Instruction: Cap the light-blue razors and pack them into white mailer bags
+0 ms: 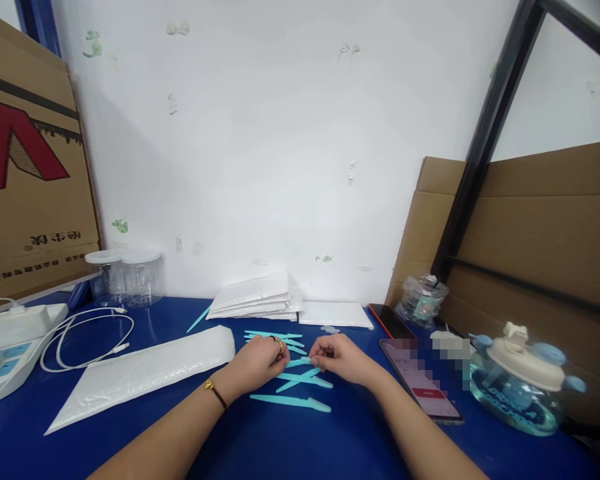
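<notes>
Several turquoise eyebrow razors lie on the blue table in front of me. One eyebrow razor (299, 363) spans the gap between my hands. Fingers curled, my left hand (264, 360) is closed at its handle side. My right hand (341, 360) pinches the other end with thumb and fingertips, which partly hide it. Just below, crossed razors (303, 379) lie under and between the hands. A single razor (290, 401) rests nearest to me. Behind my left hand is another group of razors (273, 335). Small clear pieces (331, 329) lie beyond my right hand.
A white padded mailer (145, 373) lies at left, beside a white cable (63, 340) and power strip (27, 363). Stacked mailers (253, 297) stand by the wall. At right are a phone (420, 383), an orange-edged phone (393, 322) and a teapot-shaped bottle (517, 380).
</notes>
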Demonstrator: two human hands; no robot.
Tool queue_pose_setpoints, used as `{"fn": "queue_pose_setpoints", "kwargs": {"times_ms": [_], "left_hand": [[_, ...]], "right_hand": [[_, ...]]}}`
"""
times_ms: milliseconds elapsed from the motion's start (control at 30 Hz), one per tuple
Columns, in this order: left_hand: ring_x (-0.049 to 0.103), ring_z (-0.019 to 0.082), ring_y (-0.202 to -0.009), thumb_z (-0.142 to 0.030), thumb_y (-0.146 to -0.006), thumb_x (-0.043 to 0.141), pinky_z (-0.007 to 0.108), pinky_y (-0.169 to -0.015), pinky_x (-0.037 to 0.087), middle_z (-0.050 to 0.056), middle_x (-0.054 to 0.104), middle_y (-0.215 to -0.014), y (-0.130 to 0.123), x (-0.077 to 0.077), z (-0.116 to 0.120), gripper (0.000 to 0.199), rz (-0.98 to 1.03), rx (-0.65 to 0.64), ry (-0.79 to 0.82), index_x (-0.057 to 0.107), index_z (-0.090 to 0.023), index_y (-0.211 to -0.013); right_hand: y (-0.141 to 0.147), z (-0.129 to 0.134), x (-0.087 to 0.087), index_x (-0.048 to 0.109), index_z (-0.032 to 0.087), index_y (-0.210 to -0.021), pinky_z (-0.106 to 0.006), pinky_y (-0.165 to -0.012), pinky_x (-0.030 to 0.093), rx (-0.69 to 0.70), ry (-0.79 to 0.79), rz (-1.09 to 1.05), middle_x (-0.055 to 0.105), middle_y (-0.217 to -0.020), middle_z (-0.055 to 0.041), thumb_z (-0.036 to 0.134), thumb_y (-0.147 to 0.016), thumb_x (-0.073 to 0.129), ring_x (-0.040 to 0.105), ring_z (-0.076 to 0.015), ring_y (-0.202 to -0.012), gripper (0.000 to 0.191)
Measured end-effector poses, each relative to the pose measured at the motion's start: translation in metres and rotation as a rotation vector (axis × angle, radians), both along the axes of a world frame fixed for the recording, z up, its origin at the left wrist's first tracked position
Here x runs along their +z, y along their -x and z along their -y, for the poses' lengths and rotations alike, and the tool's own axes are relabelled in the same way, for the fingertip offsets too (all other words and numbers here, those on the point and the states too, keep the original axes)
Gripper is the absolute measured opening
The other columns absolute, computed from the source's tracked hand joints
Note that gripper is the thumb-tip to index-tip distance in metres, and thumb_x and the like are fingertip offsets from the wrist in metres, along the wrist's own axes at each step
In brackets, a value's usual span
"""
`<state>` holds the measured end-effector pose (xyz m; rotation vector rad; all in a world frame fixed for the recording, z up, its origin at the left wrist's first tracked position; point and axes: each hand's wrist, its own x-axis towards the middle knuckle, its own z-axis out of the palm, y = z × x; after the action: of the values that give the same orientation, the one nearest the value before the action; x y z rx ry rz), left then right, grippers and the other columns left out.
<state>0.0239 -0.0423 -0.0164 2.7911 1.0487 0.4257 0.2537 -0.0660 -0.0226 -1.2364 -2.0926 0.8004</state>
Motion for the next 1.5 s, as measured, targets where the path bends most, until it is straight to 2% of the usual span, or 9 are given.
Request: {"fn": "queue_pose_setpoints", "kwargs": {"times_ms": [167,400,600,800,1033,1133,1267,1400,1500], "left_hand": [[0.055,0.014,-0.069,-0.027,-0.083,0.042,0.023,-0.059,0.035,0.001,0.063,-0.074,0.0,-0.003,0.002,0.021,0.057,-0.024,0.134,0.062,-0.02,-0.078],[0.053,0.013,-0.066,-0.032,-0.086,0.042,0.021,-0.057,0.039,0.0,0.062,-0.075,0.002,-0.001,0.004,0.026,0.075,-0.131,0.273,0.064,-0.024,-0.095],[0.054,0.018,-0.09,-0.026,-0.083,0.048,0.03,-0.08,0.04,0.003,0.06,-0.1,0.015,-0.007,-0.017,0.02,0.038,0.073,-0.018,0.064,-0.025,-0.096],[0.051,0.021,-0.096,-0.028,-0.085,0.048,0.032,-0.078,0.036,0.004,0.058,-0.104,0.021,-0.011,-0.029,0.02,-0.033,0.12,-0.139,0.063,-0.027,-0.099],[0.05,0.02,-0.093,-0.025,-0.085,0.048,0.031,-0.076,0.034,0.004,0.058,-0.095,0.014,-0.01,-0.022,0.012,-0.032,0.105,-0.171,0.06,-0.021,-0.085],[0.05,0.019,-0.091,-0.024,-0.085,0.048,0.031,-0.077,0.034,0.003,0.058,-0.095,0.013,-0.011,-0.019,0.01,-0.016,0.084,-0.179,0.058,-0.021,-0.086],[0.052,0.019,-0.088,-0.024,-0.084,0.048,0.03,-0.076,0.034,0.003,0.059,-0.09,0.011,-0.012,-0.017,0.01,-0.011,0.107,-0.137,0.057,-0.021,-0.084],[0.055,0.017,-0.078,-0.023,-0.084,0.046,0.028,-0.073,0.035,0.0,0.061,-0.081,0.01,-0.011,-0.017,0.012,0.01,0.122,-0.008,0.057,-0.022,-0.081],[0.056,0.016,-0.074,-0.023,-0.083,0.047,0.026,-0.068,0.036,-0.002,0.062,-0.077,0.01,-0.01,-0.019,0.011,0.064,0.129,0.07,0.057,-0.022,-0.079]], "right_hand": [[-0.015,-0.002,0.002,0.07,0.021,-0.085,-0.025,-0.066,0.044,-0.046,-0.157,0.206,0.065,-0.082,-0.0027,0.019,-0.077,0.056,0.057,-0.0157,-0.073,0.016],[-0.022,0.0,0.003,0.072,0.024,-0.09,-0.022,-0.059,0.044,0.107,-0.011,0.202,0.065,-0.077,-0.0006,0.017,-0.074,0.059,0.058,-0.0136,-0.066,0.021],[-0.052,-0.019,-0.003,0.069,0.017,-0.082,-0.026,-0.065,0.043,-0.363,-0.237,0.259,0.067,-0.078,-0.0044,0.01,-0.073,0.05,0.058,-0.0167,-0.069,0.022],[-0.053,-0.021,-0.012,0.066,0.018,-0.08,-0.025,-0.068,0.041,-0.295,-0.23,0.395,0.062,-0.086,-0.0049,0.013,-0.069,0.057,0.058,-0.0177,-0.077,0.015],[-0.036,-0.015,-0.007,0.061,0.016,-0.071,-0.025,-0.067,0.039,-0.279,-0.241,0.534,0.061,-0.082,-0.0074,0.015,-0.076,0.051,0.057,-0.0176,-0.074,0.011],[-0.031,-0.015,-0.009,0.06,0.017,-0.076,-0.025,-0.065,0.04,-0.262,-0.237,0.401,0.063,-0.079,-0.0064,0.019,-0.081,0.047,0.057,-0.0166,-0.071,0.013],[-0.029,-0.018,-0.013,0.058,0.016,-0.082,-0.024,-0.055,0.042,-0.216,-0.028,0.046,0.062,-0.069,-0.0014,0.029,-0.084,0.047,0.056,-0.0121,-0.054,0.017],[-0.026,-0.017,-0.012,0.061,0.015,-0.088,-0.028,-0.066,0.049,-0.091,0.153,-0.235,0.066,-0.071,-0.0023,0.034,-0.076,0.061,0.063,-0.0149,-0.066,0.023],[-0.02,-0.014,-0.011,0.06,0.013,-0.087,-0.031,-0.068,0.051,-0.059,0.221,-0.318,0.067,-0.069,-0.003,0.038,-0.072,0.065,0.066,-0.0169,-0.068,0.029]]}}
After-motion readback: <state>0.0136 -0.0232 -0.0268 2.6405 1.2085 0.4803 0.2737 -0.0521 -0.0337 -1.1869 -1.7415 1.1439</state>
